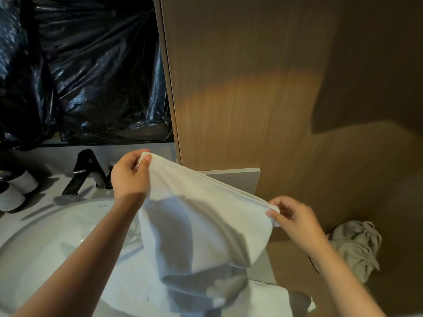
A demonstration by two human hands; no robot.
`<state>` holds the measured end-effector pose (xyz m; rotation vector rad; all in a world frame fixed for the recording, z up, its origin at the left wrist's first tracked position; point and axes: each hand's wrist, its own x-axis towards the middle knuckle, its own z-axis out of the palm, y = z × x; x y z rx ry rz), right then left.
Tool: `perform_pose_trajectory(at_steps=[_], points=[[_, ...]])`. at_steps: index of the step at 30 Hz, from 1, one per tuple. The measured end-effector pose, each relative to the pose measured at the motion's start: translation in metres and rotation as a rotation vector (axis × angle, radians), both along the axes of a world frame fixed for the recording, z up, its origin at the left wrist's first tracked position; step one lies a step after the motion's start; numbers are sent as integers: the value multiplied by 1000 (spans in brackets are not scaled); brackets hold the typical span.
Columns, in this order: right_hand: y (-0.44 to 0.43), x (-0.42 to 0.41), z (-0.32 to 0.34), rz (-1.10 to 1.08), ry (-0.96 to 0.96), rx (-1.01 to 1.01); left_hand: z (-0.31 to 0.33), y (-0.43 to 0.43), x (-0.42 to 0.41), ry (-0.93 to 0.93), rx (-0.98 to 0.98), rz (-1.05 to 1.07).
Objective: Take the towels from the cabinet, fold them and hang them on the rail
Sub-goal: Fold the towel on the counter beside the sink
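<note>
Towel (201, 225) stretched over sink (68, 225), left hand (129, 177) and right hand (295, 216) fingers pinching top corners. Folding step; next likely bring corners together evenly.

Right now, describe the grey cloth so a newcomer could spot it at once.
Start at the wooden cabinet on the right. Low inside it, beyond the right hand, lies the grey cloth. Unlike the white towel stretched between left hand and right, it is crumpled, darker and untouched.

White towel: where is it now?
In the head view the white towel hangs at centre, its top edge pinched by the left hand and the right hand, over the right side of the sink, in front of the wooden cabinet.
</note>
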<state>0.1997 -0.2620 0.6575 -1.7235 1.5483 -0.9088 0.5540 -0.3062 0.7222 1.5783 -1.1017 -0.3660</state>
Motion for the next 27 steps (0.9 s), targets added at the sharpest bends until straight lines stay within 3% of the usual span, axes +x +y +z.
perform_pose_trajectory(at_steps=[5,11,17,27], points=[[13,3,-17,-101,-465,204,-5,4,-1,-43,-18,-34],[18,6,-36,-251,-736,545,-11,6,-6,-81,-26,-77],[23,18,-43,-314,-683,551,-10,5,-7,-88,-30,-80],[-3,1,-16,-567,-603,321,-6,-6,7,-81,-19,-29]])
